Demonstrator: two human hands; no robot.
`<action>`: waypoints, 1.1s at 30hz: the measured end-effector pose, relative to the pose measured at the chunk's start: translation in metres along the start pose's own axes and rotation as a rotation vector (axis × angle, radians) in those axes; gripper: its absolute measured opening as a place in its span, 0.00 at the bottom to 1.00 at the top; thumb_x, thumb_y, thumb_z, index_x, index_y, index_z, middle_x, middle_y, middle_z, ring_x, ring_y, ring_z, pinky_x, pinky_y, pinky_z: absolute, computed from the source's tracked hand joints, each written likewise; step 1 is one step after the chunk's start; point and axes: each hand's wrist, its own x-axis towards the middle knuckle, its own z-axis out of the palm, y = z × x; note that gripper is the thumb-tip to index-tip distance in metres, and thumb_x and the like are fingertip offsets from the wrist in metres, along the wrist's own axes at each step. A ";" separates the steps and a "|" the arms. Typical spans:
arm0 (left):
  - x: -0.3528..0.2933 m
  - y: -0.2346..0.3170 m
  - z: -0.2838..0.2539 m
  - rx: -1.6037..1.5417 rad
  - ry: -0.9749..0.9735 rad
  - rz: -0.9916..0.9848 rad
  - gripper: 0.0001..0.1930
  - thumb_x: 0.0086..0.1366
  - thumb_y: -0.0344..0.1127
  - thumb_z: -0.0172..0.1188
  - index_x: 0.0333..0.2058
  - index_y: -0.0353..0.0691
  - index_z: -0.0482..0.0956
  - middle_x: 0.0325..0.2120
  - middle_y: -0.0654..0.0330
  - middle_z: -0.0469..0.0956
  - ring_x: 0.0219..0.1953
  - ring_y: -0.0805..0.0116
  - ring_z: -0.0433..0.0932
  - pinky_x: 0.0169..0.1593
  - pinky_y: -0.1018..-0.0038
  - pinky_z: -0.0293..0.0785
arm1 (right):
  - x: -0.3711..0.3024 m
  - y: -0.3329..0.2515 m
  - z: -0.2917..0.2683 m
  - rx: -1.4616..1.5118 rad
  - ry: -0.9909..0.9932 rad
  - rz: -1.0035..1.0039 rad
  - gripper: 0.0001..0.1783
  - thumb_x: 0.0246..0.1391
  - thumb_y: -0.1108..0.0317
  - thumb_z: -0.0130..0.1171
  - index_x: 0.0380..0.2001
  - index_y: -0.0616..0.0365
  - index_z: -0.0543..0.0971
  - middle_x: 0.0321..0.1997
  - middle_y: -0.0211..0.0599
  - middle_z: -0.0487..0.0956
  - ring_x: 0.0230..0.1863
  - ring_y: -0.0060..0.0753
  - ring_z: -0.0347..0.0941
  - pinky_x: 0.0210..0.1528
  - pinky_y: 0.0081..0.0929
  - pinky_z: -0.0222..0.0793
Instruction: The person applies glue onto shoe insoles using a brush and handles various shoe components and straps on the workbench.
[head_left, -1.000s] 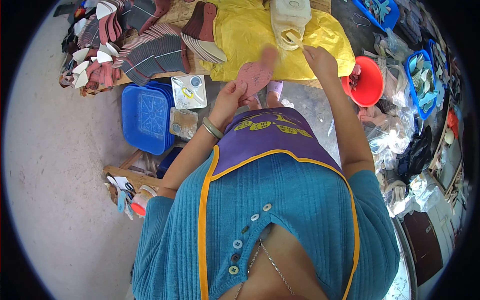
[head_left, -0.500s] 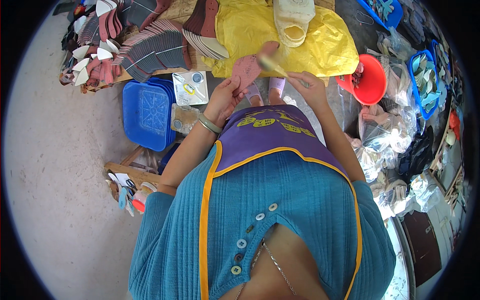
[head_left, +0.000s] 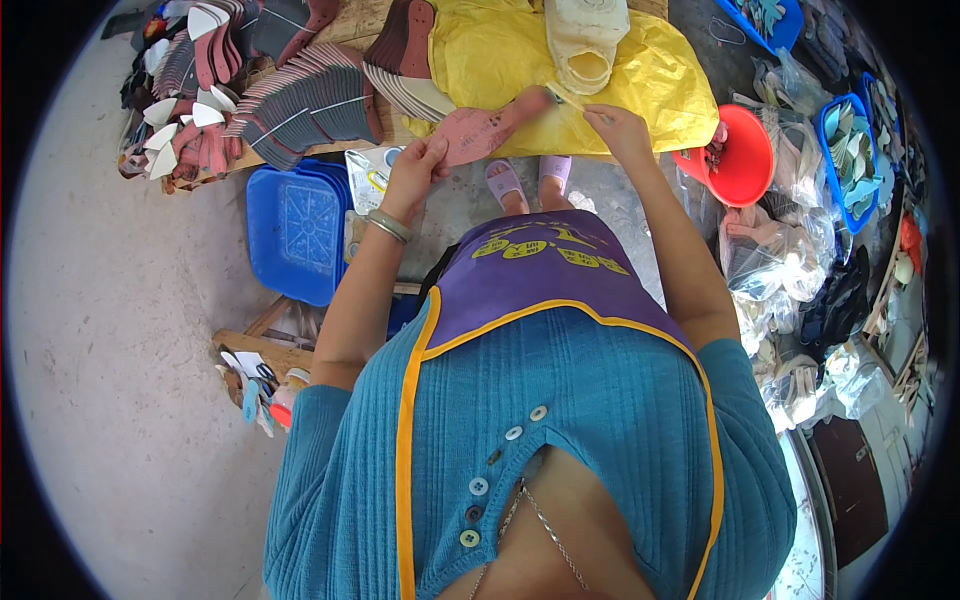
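My left hand [head_left: 414, 170] pinches the wide end of a reddish-brown insole [head_left: 474, 136], thumb on top. The insole points to the right, its narrow end over a yellow plastic sheet [head_left: 660, 100]. My right hand [head_left: 620, 132] grips the pale handle of a brush [head_left: 572, 101] between closed fingers. The brush's head is at the insole's narrow end; blur there hides whether they touch. Beyond it, a cloudy plastic jug [head_left: 588, 30] with a cut opening lies on the sheet.
Stacked insoles [head_left: 310, 100] cover the table's left part. Below its edge are nested blue basins [head_left: 295, 230] and a white square lid [head_left: 365, 165]. A red bucket [head_left: 745, 150], plastic bags [head_left: 775, 250] and a blue basket [head_left: 850, 170] of pieces stand right.
My left hand has moved left and slightly away from me, turning the insole closer to level. The brush has shifted to the insole's narrow end, and my right hand has moved slightly away from me.
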 end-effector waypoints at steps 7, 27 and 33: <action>-0.016 0.037 0.020 0.588 0.070 0.395 0.13 0.61 0.37 0.57 0.40 0.33 0.74 0.26 0.55 0.78 0.25 0.67 0.75 0.32 0.73 0.71 | 0.004 -0.026 0.007 -0.029 0.017 -0.132 0.15 0.49 0.52 0.59 0.36 0.47 0.83 0.32 0.42 0.80 0.34 0.43 0.77 0.36 0.31 0.72; -0.025 0.028 0.035 0.623 0.186 0.438 0.13 0.61 0.39 0.57 0.37 0.33 0.74 0.28 0.47 0.78 0.28 0.52 0.77 0.32 0.65 0.71 | -0.034 -0.092 -0.023 0.114 -0.196 0.089 0.14 0.48 0.57 0.62 0.36 0.52 0.83 0.24 0.33 0.80 0.24 0.20 0.73 0.30 0.20 0.68; -0.018 0.025 0.034 0.469 0.173 0.377 0.13 0.62 0.38 0.56 0.36 0.33 0.74 0.23 0.53 0.77 0.19 0.68 0.74 0.25 0.72 0.69 | 0.002 -0.051 -0.001 -0.042 -0.114 0.070 0.16 0.48 0.50 0.59 0.35 0.46 0.83 0.27 0.42 0.80 0.29 0.39 0.77 0.34 0.29 0.72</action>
